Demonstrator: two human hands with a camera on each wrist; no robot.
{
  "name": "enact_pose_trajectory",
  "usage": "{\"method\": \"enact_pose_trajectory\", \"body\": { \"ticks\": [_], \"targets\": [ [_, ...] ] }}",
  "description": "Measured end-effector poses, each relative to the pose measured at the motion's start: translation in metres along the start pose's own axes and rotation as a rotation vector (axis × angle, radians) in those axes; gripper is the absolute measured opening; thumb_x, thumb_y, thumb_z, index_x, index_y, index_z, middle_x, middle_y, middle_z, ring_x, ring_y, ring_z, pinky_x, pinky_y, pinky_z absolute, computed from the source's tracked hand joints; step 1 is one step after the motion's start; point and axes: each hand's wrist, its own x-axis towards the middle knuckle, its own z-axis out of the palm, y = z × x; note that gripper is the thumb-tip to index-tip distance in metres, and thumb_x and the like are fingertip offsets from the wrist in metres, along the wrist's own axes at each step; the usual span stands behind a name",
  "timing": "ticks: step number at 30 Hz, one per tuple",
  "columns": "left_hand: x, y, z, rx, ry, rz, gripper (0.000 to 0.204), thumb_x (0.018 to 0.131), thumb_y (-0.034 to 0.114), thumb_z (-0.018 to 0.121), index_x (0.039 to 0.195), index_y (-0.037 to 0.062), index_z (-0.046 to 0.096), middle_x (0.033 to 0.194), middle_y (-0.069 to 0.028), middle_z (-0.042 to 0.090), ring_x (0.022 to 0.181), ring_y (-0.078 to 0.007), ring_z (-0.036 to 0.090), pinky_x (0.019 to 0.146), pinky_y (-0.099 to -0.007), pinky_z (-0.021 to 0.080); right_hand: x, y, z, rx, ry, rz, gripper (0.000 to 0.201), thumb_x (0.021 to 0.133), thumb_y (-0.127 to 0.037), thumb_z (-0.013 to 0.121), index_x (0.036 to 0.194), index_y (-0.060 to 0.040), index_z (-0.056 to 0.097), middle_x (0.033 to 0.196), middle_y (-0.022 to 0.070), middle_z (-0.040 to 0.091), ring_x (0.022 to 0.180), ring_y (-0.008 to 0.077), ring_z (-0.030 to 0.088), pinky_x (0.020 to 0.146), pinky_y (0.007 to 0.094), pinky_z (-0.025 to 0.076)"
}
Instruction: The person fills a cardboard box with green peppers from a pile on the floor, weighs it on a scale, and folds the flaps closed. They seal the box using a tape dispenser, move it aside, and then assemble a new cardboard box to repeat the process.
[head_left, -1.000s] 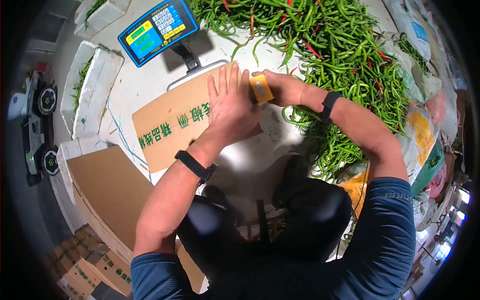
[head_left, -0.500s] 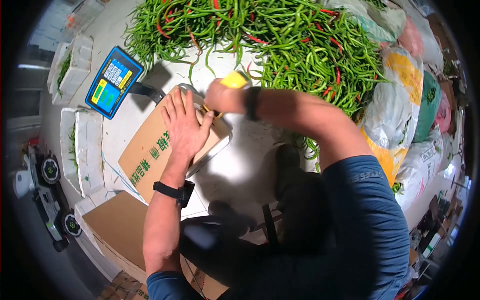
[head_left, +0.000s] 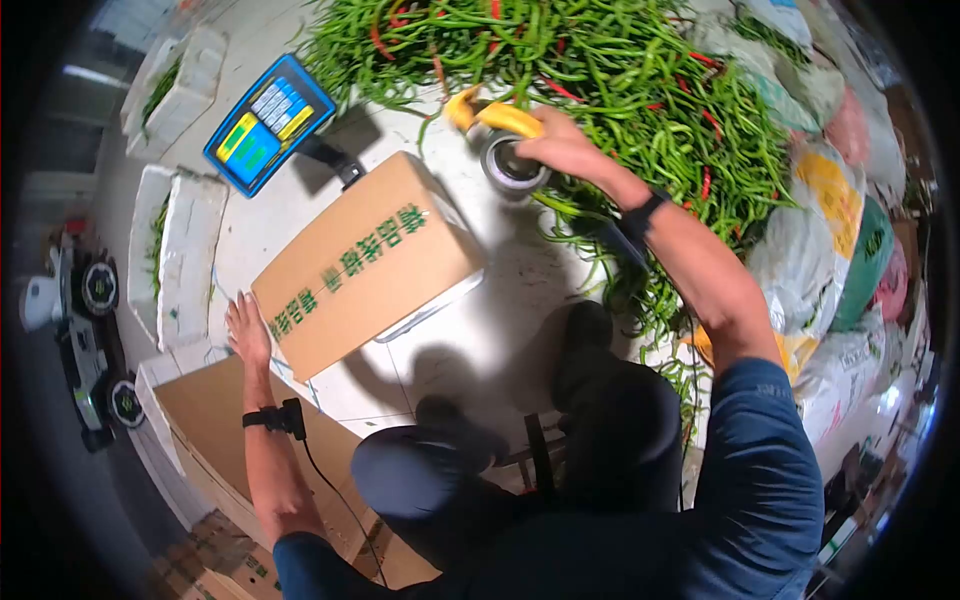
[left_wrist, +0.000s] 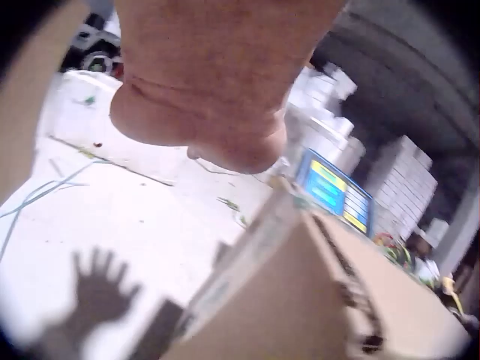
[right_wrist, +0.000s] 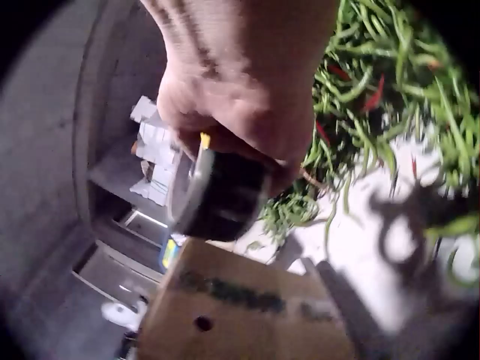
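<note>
A closed cardboard box [head_left: 365, 262] with green printed characters lies on the scale, whose blue display [head_left: 268, 125] stands behind it. Beside the box's near left corner is my left hand [head_left: 248, 328], fingers spread; whether it touches the cardboard cannot be told. My right hand [head_left: 562, 143] grips a yellow tape dispenser [head_left: 510, 120] with a roll of tape [head_left: 512, 165], to the right of the box's far end. In the right wrist view the roll [right_wrist: 225, 195] hangs under the right hand [right_wrist: 240, 112], above the box [right_wrist: 240, 300].
Green and red chillies [head_left: 640, 90] are heaped at the back and right. Filled sacks [head_left: 800, 250] line the right side. White foam boxes [head_left: 190, 255] stand at the left, with an open cardboard box [head_left: 215, 420] near my left forearm.
My left hand has left the top of the box and moved to its near left side. The right hand has lifted the dispenser away to the right, and the box's printed top is uncovered.
</note>
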Motion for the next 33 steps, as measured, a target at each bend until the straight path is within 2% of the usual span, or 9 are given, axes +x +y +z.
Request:
{"method": "enact_pose_trajectory", "body": {
  "ticks": [3,5,7,9,16,22,27,29,33],
  "targets": [
    [0.004,-0.07,0.013,-0.836,-0.18,-0.345,0.086,0.096,0.069,0.031,0.152,0.0041,0.031,0.157,-0.0182,0.031,0.145,-0.0311,0.03,0.117,-0.0545,0.019,-0.015,0.0,0.031,1.004,-0.217,0.113,0.032,0.084,-0.014,0.064,0.11,0.0039,0.06,0.096,0.0095,0.07,0.082,0.02,0.069,0.081,0.0352,0.055],
    [-0.01,-0.07,0.027,-1.292,-0.193,-0.696,0.08,0.098,0.065,0.032,0.147,0.0024,0.039,0.147,-0.0191,0.045,0.134,-0.0281,0.046,0.113,-0.0466,0.033,-0.035,-0.021,0.064,1.1,-0.171,0.179,0.031,0.087,-0.016,0.063,0.115,-0.0011,0.06,0.105,0.008,0.069,0.099,0.0199,0.066,0.093,0.0345,0.05],
    [-0.009,-0.08,0.072,-1.424,-0.703,-0.36,0.073,0.1,0.06,0.036,0.145,0.0028,0.041,0.138,-0.0174,0.054,0.124,-0.0268,0.055,0.106,-0.0393,0.043,-0.027,-0.01,0.11,1.28,-0.196,0.058,0.034,0.088,-0.019,0.062,0.119,-0.0033,0.059,0.113,0.0079,0.068,0.105,0.021,0.063,0.096,0.0346,0.048],
    [-0.035,-0.074,0.104,-1.176,-0.607,0.023,0.07,0.101,0.056,0.038,0.145,0.0022,0.04,0.136,-0.0166,0.054,0.119,-0.0246,0.058,0.099,-0.0368,0.049,-0.032,-0.016,0.134,1.361,-0.122,0.146,0.033,0.089,-0.018,0.061,0.119,-0.004,0.059,0.113,0.0073,0.067,0.105,0.019,0.062,0.097,0.0322,0.046],
    [-0.035,0.023,0.082,-1.262,-0.399,-0.082,0.068,0.101,0.055,0.041,0.145,0.0028,0.041,0.135,-0.0158,0.056,0.118,-0.0241,0.059,0.097,-0.0361,0.051,-0.035,-0.033,0.142,1.368,-0.065,0.111,0.036,0.089,-0.019,0.057,0.122,-0.0039,0.056,0.112,0.0067,0.067,0.103,0.0178,0.062,0.095,0.0304,0.046],
    [-0.069,-0.066,-0.015,-1.217,-0.274,-0.179,0.066,0.101,0.053,0.044,0.144,0.0035,0.043,0.134,-0.0149,0.057,0.118,-0.0236,0.059,0.096,-0.0354,0.052,-0.029,-0.049,0.151,1.451,-0.28,0.281,0.046,0.083,-0.015,0.058,0.127,-0.0042,0.054,0.122,0.0114,0.063,0.115,0.0287,0.057,0.107,0.0444,0.038],
    [-0.072,0.039,-0.1,-0.941,-0.131,0.018,0.072,0.101,0.044,0.049,0.155,0.0035,0.023,0.148,-0.0236,0.042,0.131,-0.0276,0.049,0.101,-0.0365,0.047,-0.016,-0.036,0.146,1.443,-0.246,0.367,0.045,0.081,-0.012,0.058,0.123,0.0015,0.052,0.12,0.0195,0.063,0.113,0.0319,0.059,0.107,0.0429,0.04],
    [-0.06,0.067,-0.088,-0.467,0.054,0.419,0.073,0.1,0.04,0.053,0.155,0.0037,0.022,0.145,-0.0247,0.043,0.129,-0.0294,0.05,0.102,-0.0363,0.046,-0.005,0.012,0.147,1.325,-0.139,0.38,0.042,0.079,-0.006,0.059,0.119,0.0044,0.051,0.108,0.0205,0.065,0.1,0.0305,0.062,0.1,0.0392,0.044],
    [-0.072,0.128,-0.089,-0.261,0.06,0.478,0.07,0.098,0.032,0.059,0.151,0.0018,0.027,0.139,-0.023,0.049,0.127,-0.0281,0.051,0.103,-0.0361,0.043,-0.034,0.051,0.103,0.842,-0.065,0.323,0.028,0.075,0.006,0.056,0.102,0.0048,0.059,0.086,0.0108,0.063,0.068,0.017,0.057,0.066,0.0291,0.049]
  ]
}}
